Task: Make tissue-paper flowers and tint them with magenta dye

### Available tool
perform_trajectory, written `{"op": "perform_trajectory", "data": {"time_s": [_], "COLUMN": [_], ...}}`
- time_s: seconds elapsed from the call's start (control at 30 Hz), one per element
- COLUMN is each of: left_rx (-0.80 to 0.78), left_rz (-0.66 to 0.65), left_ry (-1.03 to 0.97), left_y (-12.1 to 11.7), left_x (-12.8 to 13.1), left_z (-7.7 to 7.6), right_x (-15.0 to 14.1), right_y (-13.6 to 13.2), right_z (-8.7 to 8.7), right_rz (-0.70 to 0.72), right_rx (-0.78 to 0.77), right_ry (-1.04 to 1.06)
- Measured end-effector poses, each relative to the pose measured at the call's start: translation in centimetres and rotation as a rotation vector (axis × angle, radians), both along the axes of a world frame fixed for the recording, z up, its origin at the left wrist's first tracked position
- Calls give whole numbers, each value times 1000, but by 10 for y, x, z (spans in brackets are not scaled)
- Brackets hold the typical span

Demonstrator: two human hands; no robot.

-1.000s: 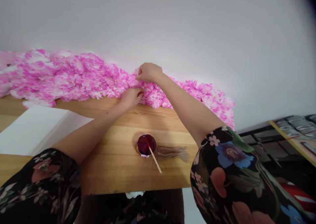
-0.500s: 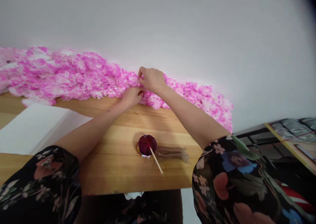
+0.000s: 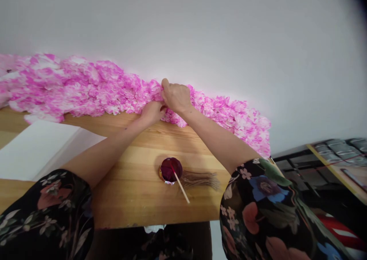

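A long heap of pink-and-white ruffled flowers (image 3: 106, 86) runs along the wall at the back of the wooden table. Both my hands meet at its middle. My left hand (image 3: 153, 111) is low at the heap's front edge, its fingers curled in among the petals. Just above it and to the right, my right hand (image 3: 176, 96) is closed with the thumb side up. What the fingers of either hand pinch is hidden by the hands and petals. Nearer to me stands a small pot of dark red liquid (image 3: 169, 168), with a thin wooden stick (image 3: 182, 189) leaning out of it.
Beside the pot lies a bundle of thin brown stems (image 3: 200, 178). White paper sheets (image 3: 37, 149) rest on the left of the wooden table (image 3: 137, 199). A grey wall (image 3: 183, 31) rises behind. At right is a shelf (image 3: 338, 172) with dark packets.
My right hand has turned slightly, and its fingers have closed downward toward my left hand. The right forearm has shifted a little to the left. My left hand stays nearly in place.
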State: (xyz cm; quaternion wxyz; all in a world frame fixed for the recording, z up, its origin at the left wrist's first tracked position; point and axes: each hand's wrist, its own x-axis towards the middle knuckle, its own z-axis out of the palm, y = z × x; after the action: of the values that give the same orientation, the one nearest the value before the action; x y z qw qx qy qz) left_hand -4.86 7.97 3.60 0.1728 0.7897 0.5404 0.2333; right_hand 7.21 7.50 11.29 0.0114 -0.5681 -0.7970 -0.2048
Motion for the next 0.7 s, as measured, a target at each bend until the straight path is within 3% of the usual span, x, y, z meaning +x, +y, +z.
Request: {"op": "perform_trajectory", "data": {"time_s": [0.4,0.57,0.7], "left_rx": [46,27,38], "left_rz": [-42,-75,-106], "left_ry": [-22,-55,-83], "left_y": [5,0,-5], "left_x": [-6,-9,-15], "left_z": [-6,-4,-5], "right_x": [0,23,55], "right_y": [3,-28,-67], "right_z": [4,21,17], "right_rz": [-22,-53,-113], "right_rx": [-74,-14,-71], "right_ry": [98,239,303]}}
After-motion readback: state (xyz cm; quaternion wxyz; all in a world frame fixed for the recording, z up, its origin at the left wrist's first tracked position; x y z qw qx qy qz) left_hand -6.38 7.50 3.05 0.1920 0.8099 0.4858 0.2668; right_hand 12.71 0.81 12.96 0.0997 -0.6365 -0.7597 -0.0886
